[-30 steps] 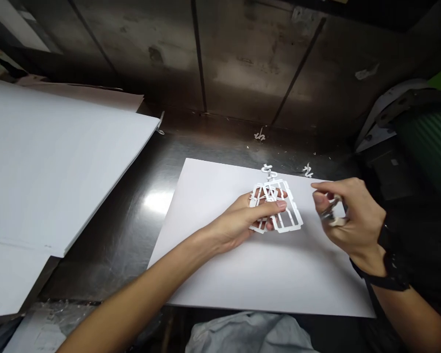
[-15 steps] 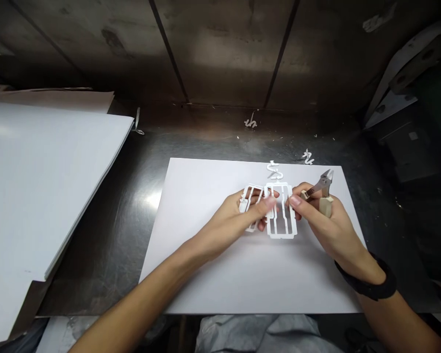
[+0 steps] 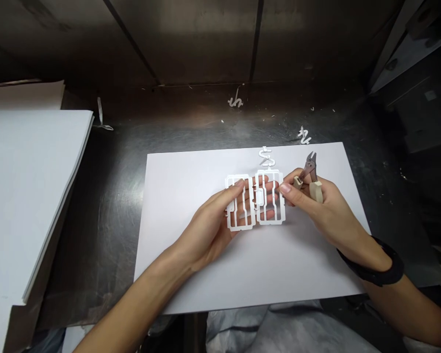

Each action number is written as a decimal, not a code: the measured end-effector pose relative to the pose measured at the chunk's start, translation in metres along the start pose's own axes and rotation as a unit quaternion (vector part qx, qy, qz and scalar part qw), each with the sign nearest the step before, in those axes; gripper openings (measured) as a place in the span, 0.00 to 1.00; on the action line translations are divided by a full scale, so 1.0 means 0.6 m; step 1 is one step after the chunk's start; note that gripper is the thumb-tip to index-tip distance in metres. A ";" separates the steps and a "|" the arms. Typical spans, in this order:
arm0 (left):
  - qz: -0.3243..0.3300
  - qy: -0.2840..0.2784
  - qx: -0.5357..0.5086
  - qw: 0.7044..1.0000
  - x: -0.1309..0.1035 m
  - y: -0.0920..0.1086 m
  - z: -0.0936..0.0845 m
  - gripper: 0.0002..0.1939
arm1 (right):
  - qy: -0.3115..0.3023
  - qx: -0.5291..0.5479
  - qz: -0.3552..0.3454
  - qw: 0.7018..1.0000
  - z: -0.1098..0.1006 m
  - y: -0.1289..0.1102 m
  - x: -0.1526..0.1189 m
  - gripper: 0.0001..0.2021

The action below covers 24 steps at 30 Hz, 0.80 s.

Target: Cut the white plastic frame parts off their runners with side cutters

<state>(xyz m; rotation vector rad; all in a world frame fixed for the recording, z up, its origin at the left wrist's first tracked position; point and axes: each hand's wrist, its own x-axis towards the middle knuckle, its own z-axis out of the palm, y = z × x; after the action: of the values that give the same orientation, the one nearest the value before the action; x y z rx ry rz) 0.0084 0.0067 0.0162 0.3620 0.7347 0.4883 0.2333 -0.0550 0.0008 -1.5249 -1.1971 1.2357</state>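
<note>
Two thin white plastic frames with inner bars are held side by side above a white sheet (image 3: 183, 255). My left hand (image 3: 211, 218) has its thumb on the left frame (image 3: 241, 228), with its fingers spread behind both frames. A curly white sprue piece (image 3: 267, 159) stands out from the top of the right frame (image 3: 271, 222). With thumb and fingertips, my right hand (image 3: 321, 211) pinches that frame's right edge. Side cutters (image 3: 311, 166) with beige handles rest inside the same hand, jaws pointing up and away. Whether the two frames are joined I cannot tell.
Beyond the sheet, curly white plastic scraps (image 3: 235, 101) lie on the dark metal table (image 3: 161, 130), and another scrap (image 3: 304, 136) is nearer. A stack of large white sheets (image 3: 29, 166) stands at the left. A metal wall (image 3: 198, 44) rises behind.
My left thumb has moved off the right frame onto the left one. The left frame now faces me more squarely, beside the right one. The whole view has shifted a little.
</note>
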 end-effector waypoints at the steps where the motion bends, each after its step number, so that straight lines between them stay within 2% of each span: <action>1: -0.001 0.003 -0.001 1.000 -0.001 0.000 0.002 0.17 | -0.005 0.004 0.004 1.000 0.000 0.000 0.000 0.11; 6: -0.012 0.027 -0.016 0.999 -0.002 0.002 0.011 0.16 | -0.020 0.021 0.021 0.999 -0.002 -0.001 -0.002 0.13; 10: -0.013 0.018 -0.022 1.000 0.000 0.002 0.013 0.17 | -0.024 0.041 0.033 0.998 -0.003 0.001 -0.003 0.15; 15: -0.003 0.003 -0.008 1.000 0.003 -0.001 0.006 0.18 | -0.026 0.056 0.031 0.998 -0.002 0.005 -0.002 0.15; 19: 0.029 0.009 0.018 0.999 0.006 -0.007 -0.004 0.18 | -0.022 0.068 0.032 0.997 -0.001 0.006 -0.004 0.16; 24: 0.019 0.003 0.044 0.999 0.011 -0.016 -0.006 0.27 | -0.024 0.059 0.036 0.997 0.009 0.006 -0.006 0.14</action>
<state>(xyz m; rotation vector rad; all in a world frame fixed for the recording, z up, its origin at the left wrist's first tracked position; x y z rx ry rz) 0.0128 0.0028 0.0058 0.4566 0.7577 0.4940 0.2284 -0.0593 -0.0027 -1.4696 -1.0875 1.3737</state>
